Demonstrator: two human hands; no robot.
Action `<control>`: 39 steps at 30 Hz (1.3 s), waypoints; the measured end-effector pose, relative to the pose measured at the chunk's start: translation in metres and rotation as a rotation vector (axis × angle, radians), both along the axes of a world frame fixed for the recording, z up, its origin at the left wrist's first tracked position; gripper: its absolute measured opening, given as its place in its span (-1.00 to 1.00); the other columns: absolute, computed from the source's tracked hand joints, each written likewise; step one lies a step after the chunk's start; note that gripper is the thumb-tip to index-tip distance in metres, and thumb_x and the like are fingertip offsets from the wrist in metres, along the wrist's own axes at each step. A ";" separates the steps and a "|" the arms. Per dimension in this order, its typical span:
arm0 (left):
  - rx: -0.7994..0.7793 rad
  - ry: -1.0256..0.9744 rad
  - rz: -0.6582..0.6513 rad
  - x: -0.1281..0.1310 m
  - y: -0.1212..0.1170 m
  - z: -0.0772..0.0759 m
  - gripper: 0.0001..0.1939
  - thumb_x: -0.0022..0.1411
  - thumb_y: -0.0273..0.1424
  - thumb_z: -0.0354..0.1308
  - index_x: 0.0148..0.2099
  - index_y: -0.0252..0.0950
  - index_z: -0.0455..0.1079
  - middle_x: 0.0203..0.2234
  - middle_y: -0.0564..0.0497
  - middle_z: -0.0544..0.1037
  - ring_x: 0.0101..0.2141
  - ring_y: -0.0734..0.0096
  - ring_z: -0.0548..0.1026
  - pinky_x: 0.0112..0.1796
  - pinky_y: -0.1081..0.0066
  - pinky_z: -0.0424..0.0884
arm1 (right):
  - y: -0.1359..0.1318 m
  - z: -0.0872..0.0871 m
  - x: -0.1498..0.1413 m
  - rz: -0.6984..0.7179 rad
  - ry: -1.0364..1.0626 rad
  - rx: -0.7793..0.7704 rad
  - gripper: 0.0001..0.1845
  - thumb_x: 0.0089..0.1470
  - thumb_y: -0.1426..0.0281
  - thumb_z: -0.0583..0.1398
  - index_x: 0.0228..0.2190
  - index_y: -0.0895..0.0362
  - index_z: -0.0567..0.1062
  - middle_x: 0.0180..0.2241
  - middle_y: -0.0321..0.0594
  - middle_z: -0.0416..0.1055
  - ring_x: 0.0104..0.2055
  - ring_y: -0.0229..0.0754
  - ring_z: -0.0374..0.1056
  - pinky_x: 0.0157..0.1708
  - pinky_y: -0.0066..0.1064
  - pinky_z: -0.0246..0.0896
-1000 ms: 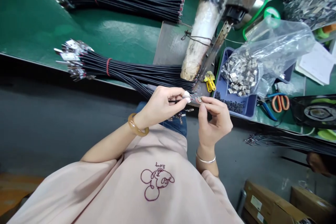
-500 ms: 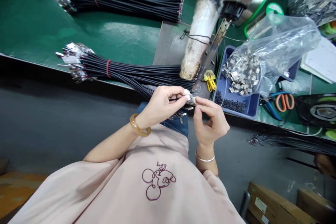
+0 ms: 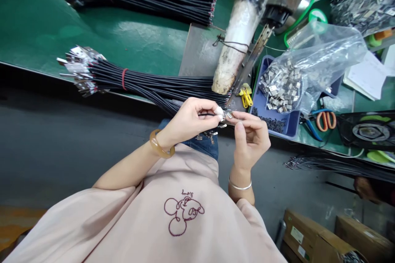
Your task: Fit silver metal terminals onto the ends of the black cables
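Observation:
My left hand [image 3: 189,123] pinches a black cable [image 3: 206,114] close to its end, with white wrapping on a fingertip. A small silvery metal connector [image 3: 228,115] sticks out just beyond those fingertips. My right hand [image 3: 251,135] is at the connector's right, index fingertip against or very near it, thumb drawn lower and fingers curled. Something thin and metallic shows by its fingertips, too small to name. Behind my hands lies a bundle of black cables [image 3: 148,83] with metal connectors at its left end, tied by a red band.
A second cable bundle [image 3: 148,0] lies at the back. A white wrapped tube [image 3: 231,53] slants down near my hands. To the right are a yellow cutter [image 3: 246,95], a blue tray [image 3: 290,128] with bagged metal parts and small black pieces, and orange-handled pliers [image 3: 326,120].
My right thumb and fingers have shifted slightly and spread from the connector. My left hand keeps its pinch on the cable. The whole view has moved a little.

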State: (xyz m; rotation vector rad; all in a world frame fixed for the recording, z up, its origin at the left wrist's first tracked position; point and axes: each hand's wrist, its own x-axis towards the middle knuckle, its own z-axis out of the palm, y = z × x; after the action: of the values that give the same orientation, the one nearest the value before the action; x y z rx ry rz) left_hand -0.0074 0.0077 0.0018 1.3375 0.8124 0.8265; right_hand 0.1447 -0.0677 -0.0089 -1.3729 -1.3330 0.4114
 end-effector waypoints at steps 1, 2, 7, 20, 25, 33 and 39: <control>-0.010 -0.002 0.005 0.000 0.000 0.000 -0.91 0.10 -0.49 0.22 -0.44 -0.38 0.49 -0.56 0.06 0.48 -0.52 0.56 0.37 -0.47 0.55 0.31 | 0.001 0.000 0.000 -0.011 0.001 -0.002 -0.99 0.24 0.41 0.19 -0.26 0.07 0.41 -0.15 -0.19 0.57 -0.18 -0.17 0.60 -0.19 -0.25 0.58; -0.018 -0.007 0.012 0.000 0.001 0.000 -0.91 0.10 -0.48 0.22 -0.44 -0.38 0.49 -0.56 0.06 0.47 -0.51 0.55 0.37 -0.46 0.55 0.31 | 0.001 0.000 0.000 -0.022 -0.007 0.002 -0.98 0.25 0.41 0.18 -0.27 0.07 0.40 -0.15 -0.18 0.57 -0.17 -0.17 0.60 -0.17 -0.23 0.58; 0.018 -0.004 0.055 0.002 0.001 0.001 -0.85 0.16 -0.42 0.21 -0.41 -0.38 0.51 -0.55 0.04 0.48 -0.49 0.53 0.37 -0.44 0.53 0.32 | 0.004 -0.005 0.001 0.001 -0.143 0.062 -0.94 0.21 0.47 0.20 -0.28 0.06 0.43 -0.09 -0.19 0.58 -0.09 -0.16 0.58 -0.07 -0.17 0.59; 0.058 0.039 0.163 0.009 -0.002 -0.002 -0.83 0.18 -0.41 0.20 -0.44 -0.37 0.49 -0.54 0.04 0.51 -0.49 0.53 0.38 -0.43 0.52 0.33 | 0.013 -0.005 0.003 -0.019 -0.458 0.210 -0.81 0.12 0.56 0.24 -0.34 0.03 0.38 -0.12 -0.21 0.63 -0.13 -0.20 0.60 -0.15 -0.31 0.62; 0.050 0.054 0.184 0.010 -0.001 -0.001 -0.82 0.17 -0.40 0.21 -0.46 -0.36 0.48 -0.55 0.03 0.51 -0.50 0.52 0.39 -0.43 0.50 0.35 | 0.014 -0.005 0.004 -0.025 -0.475 0.191 -0.83 0.15 0.52 0.22 -0.33 0.01 0.36 -0.11 -0.23 0.63 -0.13 -0.19 0.60 -0.16 -0.28 0.62; 0.026 0.029 0.207 0.010 -0.001 0.001 -0.85 0.15 -0.41 0.22 -0.43 -0.36 0.51 -0.54 0.03 0.52 -0.48 0.51 0.40 -0.41 0.50 0.37 | 0.016 -0.001 0.005 -0.004 -0.522 0.222 -0.80 0.11 0.55 0.26 -0.33 0.01 0.40 -0.11 -0.21 0.63 -0.12 -0.17 0.61 -0.14 -0.30 0.63; 0.030 0.048 0.195 0.008 -0.002 -0.003 -0.83 0.14 -0.42 0.22 -0.47 -0.36 0.49 -0.55 0.04 0.52 -0.50 0.52 0.39 -0.43 0.50 0.36 | 0.013 -0.004 0.005 0.020 -0.540 0.233 -0.79 0.08 0.57 0.25 -0.35 0.02 0.39 -0.11 -0.20 0.64 -0.14 -0.20 0.61 -0.15 -0.37 0.61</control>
State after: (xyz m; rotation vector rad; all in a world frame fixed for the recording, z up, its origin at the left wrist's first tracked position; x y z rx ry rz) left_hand 0.0010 0.0060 -0.0011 1.3234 0.9828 0.9649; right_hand 0.1500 -0.0548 -0.0134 -1.3207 -1.7692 -0.1175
